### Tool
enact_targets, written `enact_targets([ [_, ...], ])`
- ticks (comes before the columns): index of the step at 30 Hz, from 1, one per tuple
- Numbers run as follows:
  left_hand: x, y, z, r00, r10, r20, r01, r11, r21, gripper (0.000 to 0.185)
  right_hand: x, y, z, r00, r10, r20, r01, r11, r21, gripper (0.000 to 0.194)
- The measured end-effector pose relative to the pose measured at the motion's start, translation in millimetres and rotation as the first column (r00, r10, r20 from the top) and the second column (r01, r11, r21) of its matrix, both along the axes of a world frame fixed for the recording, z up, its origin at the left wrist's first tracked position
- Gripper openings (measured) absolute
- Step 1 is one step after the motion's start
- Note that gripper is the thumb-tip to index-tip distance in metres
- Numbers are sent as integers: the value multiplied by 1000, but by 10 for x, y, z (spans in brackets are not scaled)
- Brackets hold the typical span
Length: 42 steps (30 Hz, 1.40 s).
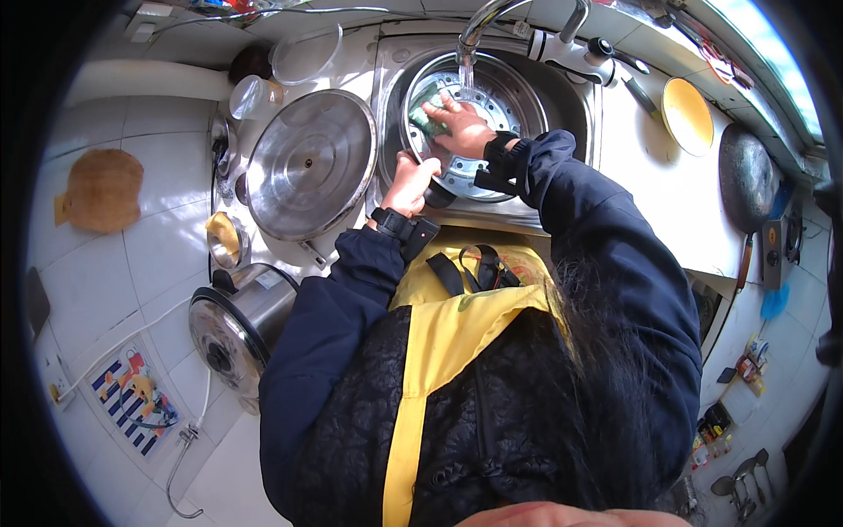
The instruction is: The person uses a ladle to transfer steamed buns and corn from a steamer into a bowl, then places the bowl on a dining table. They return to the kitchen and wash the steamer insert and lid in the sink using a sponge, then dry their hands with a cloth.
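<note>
A round stainless steel steamer basket with a perforated base [504, 92] sits tilted in the sink [570, 125]. My left hand [409, 181] grips its near left rim, thumb over the edge. Inside, my right hand [464, 128] lies with fingers spread, pressing a green scouring cloth or pad [423, 109] against the left part of the basket. Water runs from the chrome faucet spout [467, 49] into the basket just behind my right fingers. Part of the basket's base is hidden under my right hand and wrist.
A large steel lid [309, 165] leans left of the sink, near a clear plastic jar [253, 97]. A steel electric cooker [237, 329] stands nearer on the left. Right of the sink are a yellow-lined pan [687, 115] and a dark wok [746, 174]. The faucet body [573, 56] overhangs the sink's back.
</note>
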<state>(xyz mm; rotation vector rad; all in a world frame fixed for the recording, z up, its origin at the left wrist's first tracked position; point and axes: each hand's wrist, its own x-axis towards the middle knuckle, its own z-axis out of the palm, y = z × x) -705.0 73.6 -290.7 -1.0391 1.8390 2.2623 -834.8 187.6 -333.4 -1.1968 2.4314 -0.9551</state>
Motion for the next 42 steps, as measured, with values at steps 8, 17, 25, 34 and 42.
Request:
enact_targets([
  [8,32,-1,-34,995,77,-66,-75,996,39,29,-471,376,-30,986,-162,-29,163,946,281,59],
  [17,21,-35,-89,992,121,21,-122,988,96,35,190,-16,237,977,176,-118,-171,984,59,57],
  [25,157,-142,-74,986,83,-146,-71,994,82,38,-404,504,61,987,-160,-21,160,948,277,46],
  [34,55,45,-133,1000,16,23,-18,994,109,48,-36,-28,321,988,89,-123,-52,959,278,69],
  [42,100,-138,-116,1000,2,-2,-2,993,122,42,-206,712,559,844,535,37,-476,716,510,53],
])
